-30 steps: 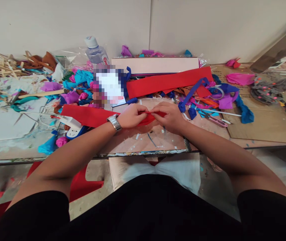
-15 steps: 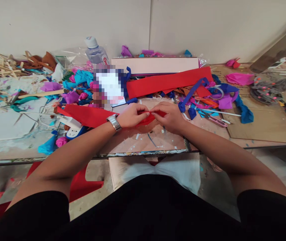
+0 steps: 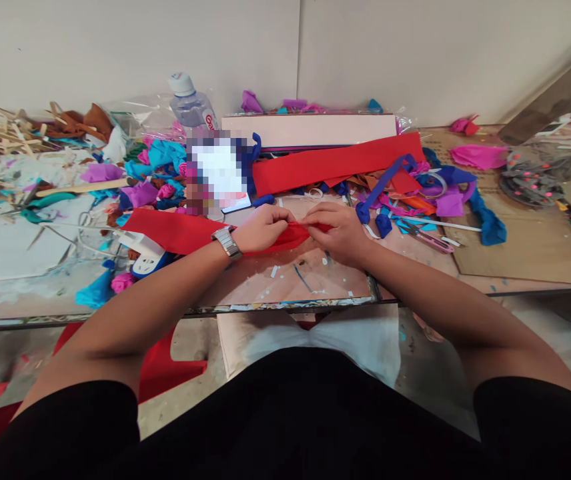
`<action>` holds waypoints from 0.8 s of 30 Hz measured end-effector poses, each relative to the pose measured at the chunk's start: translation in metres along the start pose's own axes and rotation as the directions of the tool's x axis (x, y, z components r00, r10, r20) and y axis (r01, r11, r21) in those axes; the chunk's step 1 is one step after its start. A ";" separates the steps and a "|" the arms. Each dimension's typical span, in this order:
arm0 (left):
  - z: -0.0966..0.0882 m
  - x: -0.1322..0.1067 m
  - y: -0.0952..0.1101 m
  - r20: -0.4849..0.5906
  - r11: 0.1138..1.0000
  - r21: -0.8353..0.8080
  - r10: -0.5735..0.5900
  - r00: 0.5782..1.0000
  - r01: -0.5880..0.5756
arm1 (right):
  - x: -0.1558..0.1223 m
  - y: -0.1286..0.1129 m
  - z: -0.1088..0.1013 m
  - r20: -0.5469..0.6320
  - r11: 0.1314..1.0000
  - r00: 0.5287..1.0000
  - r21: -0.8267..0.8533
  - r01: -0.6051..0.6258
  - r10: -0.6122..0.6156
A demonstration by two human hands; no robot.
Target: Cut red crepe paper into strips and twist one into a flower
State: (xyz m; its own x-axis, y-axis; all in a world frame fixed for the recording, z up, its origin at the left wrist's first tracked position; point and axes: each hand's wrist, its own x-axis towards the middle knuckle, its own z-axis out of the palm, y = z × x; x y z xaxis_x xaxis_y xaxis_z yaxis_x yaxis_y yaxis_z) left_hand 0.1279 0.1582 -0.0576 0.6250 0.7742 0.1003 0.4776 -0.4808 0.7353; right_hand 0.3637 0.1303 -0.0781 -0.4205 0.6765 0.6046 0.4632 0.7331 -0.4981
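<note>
A long red crepe paper strip (image 3: 175, 231) runs from the left of the table in under my hands. My left hand (image 3: 261, 229), with a metal watch at the wrist, is closed on the strip's upper edge. Beside it, my right hand (image 3: 338, 233) pinches the strip's right end, which looks gathered between the fingers. The two hands' fingertips nearly meet. Just behind them lies a second, flat red crepe paper strip (image 3: 335, 163).
Paper flowers and scraps (image 3: 155, 180) heap up on the left near a water bottle (image 3: 193, 110) and a lit phone (image 3: 220, 177). A power strip (image 3: 148, 260) sits by my left forearm. Pink-handled scissors (image 3: 433, 241) and cardboard (image 3: 505, 253) lie to the right.
The fingers have shifted slightly along the red strip, and more of its folded part shows below them. The strip's left end has slid a little to the right.
</note>
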 end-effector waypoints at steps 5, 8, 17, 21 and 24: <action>-0.001 0.001 -0.001 0.000 1.000 -0.028 -0.003 1.000 0.003 | -0.001 0.000 0.000 0.010 1.000 1.000 -0.006 -0.023 0.023; 0.000 0.001 0.000 -0.017 1.000 -0.023 -0.001 1.000 0.000 | 0.000 -0.001 0.000 0.017 1.000 1.000 -0.003 -0.022 0.022; 0.004 -0.002 0.001 -0.063 0.999 0.043 0.001 0.998 0.001 | 0.001 -0.002 -0.002 0.056 0.996 0.995 -0.044 -0.082 0.085; 0.006 -0.002 0.001 -0.082 0.998 0.059 0.041 0.996 -0.037 | 0.000 -0.001 -0.001 0.058 0.995 0.994 -0.056 -0.086 0.090; 0.007 -0.003 0.004 -0.117 0.994 0.096 0.062 0.991 -0.050 | 0.001 -0.001 -0.001 0.060 0.993 0.994 -0.071 -0.090 0.094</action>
State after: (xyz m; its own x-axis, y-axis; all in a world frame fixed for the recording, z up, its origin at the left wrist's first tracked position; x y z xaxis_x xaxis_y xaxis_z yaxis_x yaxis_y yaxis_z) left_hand 0.1320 0.1514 -0.0598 0.5765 0.7860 0.2232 0.5025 -0.5565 0.6617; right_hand 0.3638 0.1301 -0.0767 -0.4210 0.7453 0.5170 0.5528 0.6627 -0.5052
